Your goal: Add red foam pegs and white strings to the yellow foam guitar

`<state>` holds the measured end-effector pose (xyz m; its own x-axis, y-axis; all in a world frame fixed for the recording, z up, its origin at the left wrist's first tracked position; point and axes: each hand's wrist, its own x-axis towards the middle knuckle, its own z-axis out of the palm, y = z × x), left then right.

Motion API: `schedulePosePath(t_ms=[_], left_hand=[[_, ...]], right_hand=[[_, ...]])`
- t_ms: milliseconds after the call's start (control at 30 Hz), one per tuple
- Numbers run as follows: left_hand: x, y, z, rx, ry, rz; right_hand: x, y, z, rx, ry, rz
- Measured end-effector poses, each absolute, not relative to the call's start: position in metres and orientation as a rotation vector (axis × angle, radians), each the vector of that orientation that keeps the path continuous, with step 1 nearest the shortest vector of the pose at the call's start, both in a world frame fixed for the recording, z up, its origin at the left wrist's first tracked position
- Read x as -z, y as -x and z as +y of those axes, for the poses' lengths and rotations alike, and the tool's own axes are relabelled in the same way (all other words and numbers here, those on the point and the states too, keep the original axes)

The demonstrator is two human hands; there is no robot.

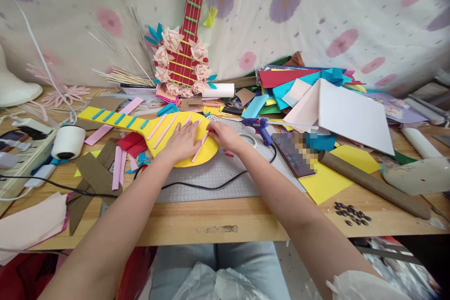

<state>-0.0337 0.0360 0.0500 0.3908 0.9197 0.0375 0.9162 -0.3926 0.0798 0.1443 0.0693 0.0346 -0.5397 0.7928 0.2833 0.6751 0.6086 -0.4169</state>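
A yellow paper lute-like instrument (168, 152) lies on the grey cutting mat (218, 178), its neck pointing left. Short blue strips (120, 119) cross the neck, and several pink strips slant across the round body. My left hand (183, 141) rests flat on the body, fingers stretched out over the pink strips. At the body's right edge, my right hand (222, 134) pinches the upper end of the rightmost pink paper strip (198, 151), which lies along the yellow surface. A blue hot glue gun (258, 126) sits just right of that hand, beside a roll of white tape (249, 139).
A red flower-trimmed paper instrument (186, 63) leans on the curtain behind. Coloured paper sheets (291, 79) pile up at the back right. A phone (294, 157), brown roll (372, 183) and dark beads (351, 213) lie right; a black cord (211, 187) crosses the mat.
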Motion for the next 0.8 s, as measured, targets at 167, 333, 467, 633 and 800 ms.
schedulePosePath(t_ms=[167,333,467,633,800], left_hand=[[-0.050,0.035,0.036,-0.120,-2.578,1.706],[-0.051,0.034,0.036,-0.137,-2.553,1.713],[-0.052,0.033,0.034,-0.147,-2.545,1.720],[-0.054,0.034,0.034,-0.165,-2.531,1.694],[-0.056,0.039,0.038,-0.170,-2.538,1.633]], right_hand=[[-0.041,-0.160,0.057,-0.412,1.185,-2.304],[-0.037,-0.185,0.050,-0.419,1.319,-2.204],[-0.023,-0.198,0.048,-0.393,1.379,-2.278],[-0.011,-0.200,0.047,-0.337,1.468,-2.276],[-0.007,-0.185,0.051,-0.279,1.452,-2.348]])
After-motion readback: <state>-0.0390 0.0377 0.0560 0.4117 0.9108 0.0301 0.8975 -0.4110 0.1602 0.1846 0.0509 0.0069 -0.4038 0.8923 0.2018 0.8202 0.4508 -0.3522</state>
